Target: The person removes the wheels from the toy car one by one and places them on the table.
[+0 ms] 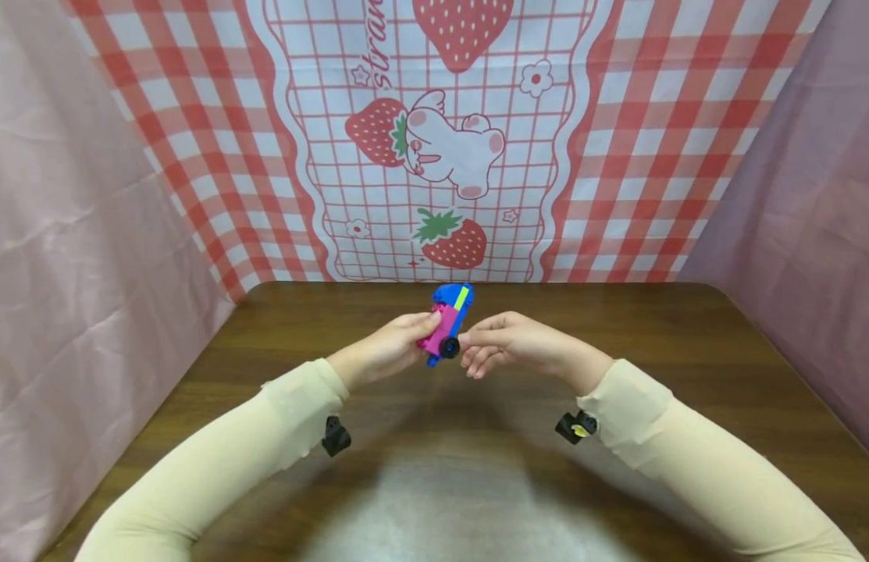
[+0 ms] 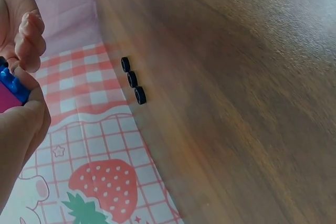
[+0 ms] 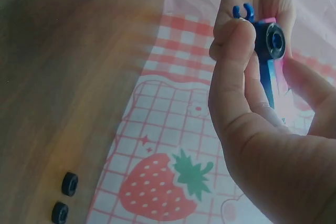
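My left hand (image 1: 388, 343) grips a small pink and blue toy car (image 1: 448, 316) with a yellow-green stripe, its thumb on the pink side. A black wheel (image 1: 449, 347) sits at the car's lower right corner. My right hand (image 1: 521, 343) comes in from the right, and its fingertips meet the edge of that wheel. In the right wrist view the wheel (image 3: 275, 41) lies between a fingertip and the thumb, its hub showing. Blue hooks (image 3: 243, 11) stick out beside it. The left wrist view cuts off most of the car (image 2: 11, 88).
Three loose black wheels (image 2: 132, 80) stand in a row near the far edge of the wooden table (image 1: 322, 312). Behind the table hangs a red checked cloth (image 1: 631, 156) with strawberries. Pink curtains (image 1: 90, 195) hang at both sides.
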